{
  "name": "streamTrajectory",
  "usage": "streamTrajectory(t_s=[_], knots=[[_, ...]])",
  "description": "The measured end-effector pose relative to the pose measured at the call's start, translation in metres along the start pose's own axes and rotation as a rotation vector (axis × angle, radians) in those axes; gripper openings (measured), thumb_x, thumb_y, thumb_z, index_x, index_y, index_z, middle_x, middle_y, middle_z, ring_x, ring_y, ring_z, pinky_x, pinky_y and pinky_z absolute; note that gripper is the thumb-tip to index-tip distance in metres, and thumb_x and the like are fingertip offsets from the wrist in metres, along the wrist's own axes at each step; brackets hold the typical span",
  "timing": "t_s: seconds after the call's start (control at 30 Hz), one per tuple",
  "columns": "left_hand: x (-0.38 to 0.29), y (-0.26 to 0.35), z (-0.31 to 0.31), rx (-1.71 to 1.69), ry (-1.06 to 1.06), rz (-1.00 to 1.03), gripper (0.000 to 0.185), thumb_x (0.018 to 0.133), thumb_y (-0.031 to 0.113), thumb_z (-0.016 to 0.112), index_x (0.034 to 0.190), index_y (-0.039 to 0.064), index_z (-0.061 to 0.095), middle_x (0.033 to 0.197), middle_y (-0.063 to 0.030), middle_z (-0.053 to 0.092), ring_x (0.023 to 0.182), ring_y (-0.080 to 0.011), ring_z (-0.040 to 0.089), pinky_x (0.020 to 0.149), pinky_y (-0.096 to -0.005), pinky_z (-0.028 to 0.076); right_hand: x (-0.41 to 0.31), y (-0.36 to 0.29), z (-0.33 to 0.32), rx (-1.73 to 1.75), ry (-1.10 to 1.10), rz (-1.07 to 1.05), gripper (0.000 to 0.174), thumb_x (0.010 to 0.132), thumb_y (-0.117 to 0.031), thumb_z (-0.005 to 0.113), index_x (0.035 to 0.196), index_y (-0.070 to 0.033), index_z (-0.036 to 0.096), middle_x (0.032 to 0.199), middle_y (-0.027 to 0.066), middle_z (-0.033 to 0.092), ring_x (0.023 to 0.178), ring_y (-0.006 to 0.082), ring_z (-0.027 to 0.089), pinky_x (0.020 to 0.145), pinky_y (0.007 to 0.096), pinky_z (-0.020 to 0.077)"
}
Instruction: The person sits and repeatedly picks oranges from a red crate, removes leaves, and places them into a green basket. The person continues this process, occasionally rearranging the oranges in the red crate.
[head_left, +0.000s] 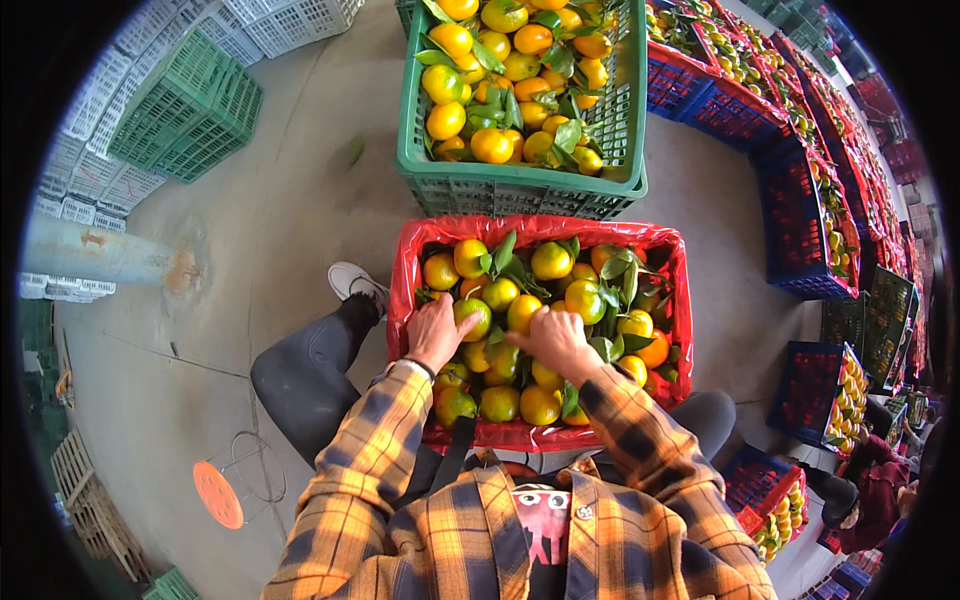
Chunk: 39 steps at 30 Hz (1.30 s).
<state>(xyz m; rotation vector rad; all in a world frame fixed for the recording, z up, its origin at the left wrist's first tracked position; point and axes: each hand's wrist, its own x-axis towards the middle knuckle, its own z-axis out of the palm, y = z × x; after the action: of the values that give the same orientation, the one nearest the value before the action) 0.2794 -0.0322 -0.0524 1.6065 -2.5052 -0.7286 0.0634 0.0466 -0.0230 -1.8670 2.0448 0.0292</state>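
Before me stands a crate lined with red plastic film (679, 300), filled with green-orange citrus fruits, some with leaves. My left hand (436, 330) rests over the fruits in its left half, the thumb against a greenish citrus fruit (474, 315). Near the middle, my right hand (559, 339) touches a yellow-orange citrus fruit (523, 311) with its thumb side; its fingertips are hidden, as are those of my left hand. Whether either hand grips a fruit cannot be told. Just beyond the lined crate is a green plastic crate (517, 174) of leafy citrus fruits, stacked on another.
Green crates (187, 105) and white crates (97, 97) are stacked at the left, near a rusty pole (97, 251). An orange-topped stool (217, 495) stands lower left. Blue crates (799, 214) of fruit line the right. A person in dark red (874, 487) is at the lower right.
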Motion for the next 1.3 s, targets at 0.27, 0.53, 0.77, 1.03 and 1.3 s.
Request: streamTrajectory(t_s=[0.27, 0.53, 0.77, 1.03, 1.3], knots=[[0.017, 0.01, -0.01, 0.015, 0.359, 0.105, 0.085, 0.087, 0.047, 0.073, 0.147, -0.002, 0.036, 0.141, -0.0233, 0.049, 0.121, -0.041, 0.053, 0.101, -0.047, 0.045, 0.008, 0.01, -0.011, 0.031, -0.092, 0.004, 0.062, 0.085, -0.059, 0.069, 0.1, 0.001, 0.063, 0.095, 0.02, 0.07, 0.091, 0.035, 0.07, 0.078, 0.0464, 0.0545], [0.017, -0.001, -0.05, -0.081, 0.052, 0.472, 0.058, 0.098, 0.036, 0.061, 0.145, 0.006, 0.046, 0.132, -0.0158, 0.061, 0.12, -0.0352, 0.059, 0.103, -0.043, 0.046, 0.001, 0.031, -0.014, 0.135, 0.123, -0.149, 0.048, 0.086, -0.046, 0.072, 0.096, 0.0, 0.062, 0.1, 0.0175, 0.066, 0.093, 0.0365, 0.066, 0.081, 0.0458, 0.0548], [-0.097, -0.007, -0.053, -0.049, -0.514, 0.557, 0.048, 0.082, 0.021, 0.077, 0.12, -0.001, 0.058, 0.122, -0.0145, 0.058, 0.114, -0.0347, 0.058, 0.097, -0.0408, 0.05, -0.109, -0.011, -0.025, 0.537, 0.327, -0.362, 0.012, 0.083, -0.012, 0.074, 0.089, -0.006, 0.066, 0.087, 0.0107, 0.067, 0.08, 0.0308, 0.066, 0.073, 0.0426, 0.0549], [-0.128, 0.024, -0.043, 0.418, -0.291, 0.221, 0.016, 0.09, 0.009, 0.053, 0.099, -0.002, 0.06, 0.103, -0.0189, 0.06, 0.103, -0.0337, 0.063, 0.082, -0.0444, 0.055, -0.036, -0.077, 0.034, 0.19, -0.155, -0.339, 0.018, 0.088, -0.015, 0.061, 0.102, -0.005, 0.066, 0.098, 0.0149, 0.069, 0.096, 0.0313, 0.068, 0.078, 0.0427, 0.057], [-0.146, 0.007, -0.026, 0.073, -0.056, 0.258, 0.052, 0.072, 0.006, 0.077, 0.115, -0.003, 0.049, 0.118, -0.0241, 0.058, 0.111, -0.0407, 0.057, 0.098, -0.0451, 0.048, 0.0, -0.092, 0.068, 0.291, -0.015, -0.51, 0.018, 0.083, -0.014, 0.062, 0.099, -0.008, 0.067, 0.103, 0.0161, 0.067, 0.094, 0.0355, 0.069, 0.077, 0.0461, 0.0562]])
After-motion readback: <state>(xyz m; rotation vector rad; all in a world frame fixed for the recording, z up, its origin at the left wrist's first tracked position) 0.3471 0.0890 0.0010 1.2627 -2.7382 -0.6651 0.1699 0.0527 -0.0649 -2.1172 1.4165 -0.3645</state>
